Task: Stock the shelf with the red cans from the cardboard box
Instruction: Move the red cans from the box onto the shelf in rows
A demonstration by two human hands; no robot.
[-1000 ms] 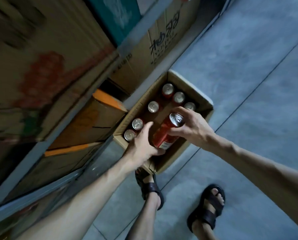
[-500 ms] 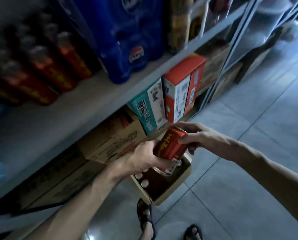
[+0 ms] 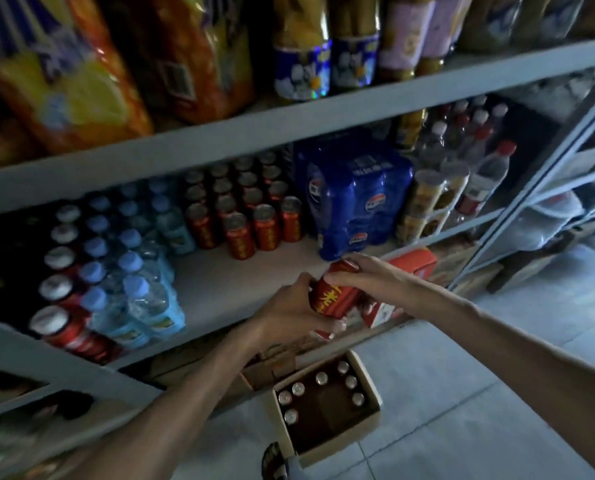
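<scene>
A red can with yellow characters is held tilted in front of the middle shelf's edge. My left hand cups it from below and the left. My right hand grips its top end from the right. Rows of matching red cans stand on the middle shelf, with bare board in front of them. The open cardboard box sits on the floor below, with several red cans along its walls and a dark gap in its middle.
Blue-capped bottles stand left of the shelf's cans, and a blue shrink-wrapped pack stands right of them. Snack bags and bottles fill the top shelf. Cartons, one of them red, sit on the lower shelf. Grey tiled floor lies to the right.
My view has swung up from the box to the shelf. Both hands have lifted the red can from the box up to the middle shelf's front edge.
</scene>
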